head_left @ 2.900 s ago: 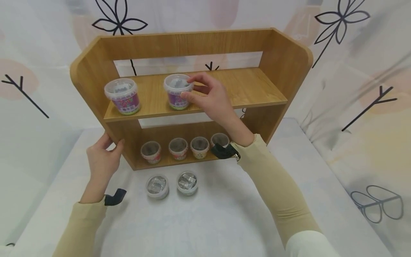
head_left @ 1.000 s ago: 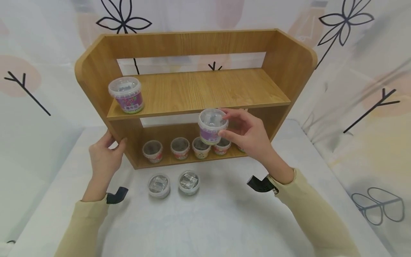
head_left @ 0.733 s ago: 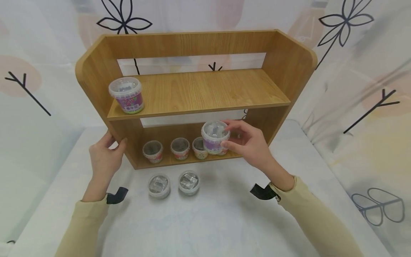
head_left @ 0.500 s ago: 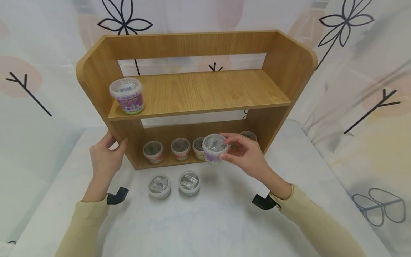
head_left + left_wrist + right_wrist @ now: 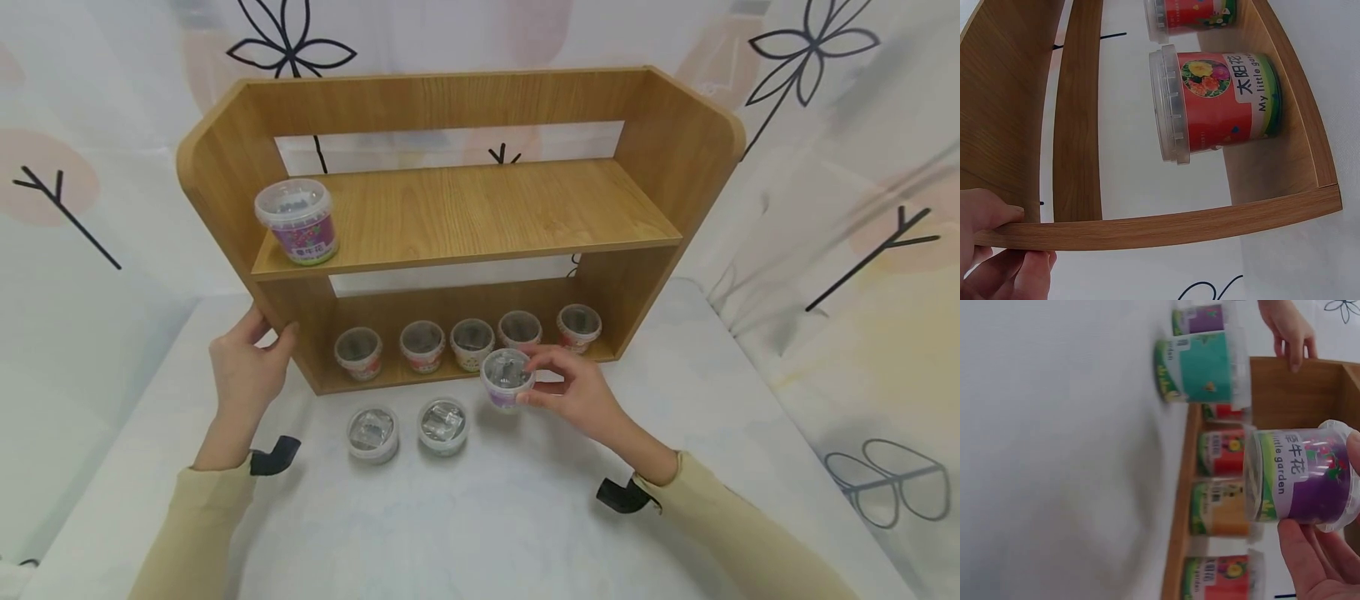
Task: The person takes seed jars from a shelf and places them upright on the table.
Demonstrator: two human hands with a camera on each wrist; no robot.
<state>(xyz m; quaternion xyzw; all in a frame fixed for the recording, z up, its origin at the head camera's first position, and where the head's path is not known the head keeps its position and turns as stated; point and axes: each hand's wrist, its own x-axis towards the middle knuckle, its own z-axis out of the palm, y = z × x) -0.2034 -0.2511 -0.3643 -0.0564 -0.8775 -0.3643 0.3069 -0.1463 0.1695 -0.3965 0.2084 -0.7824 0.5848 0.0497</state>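
My right hand (image 5: 573, 390) pinches a small clear-lidded plastic tub (image 5: 504, 382) by its rim and side. In the right wrist view, the held tub's purple label (image 5: 1319, 475) shows flowers and the words "little garden". The tub hangs just in front of the lower shelf, close over the table. My left hand (image 5: 247, 362) grips the front edge of the left side panel (image 5: 1147, 231) of the wooden shelf unit (image 5: 487, 208), thumb on one face and fingers on the other. Another purple-labelled tub (image 5: 297, 225) stands at the upper shelf's left end.
Along the lower shelf stands a row of several tubs, among them a red-labelled tub (image 5: 1219, 103) and an orange-labelled tub (image 5: 1219, 509). On the white table (image 5: 465, 533) before the unit sit a tub (image 5: 372, 435) and a teal-labelled tub (image 5: 1200, 369). Patterned cloth hangs behind.
My right hand has lifted the purple-labelled tub off the middle of the upper shelf and brought it down and towards me, in front of the lower row. The left hand keeps its grip.
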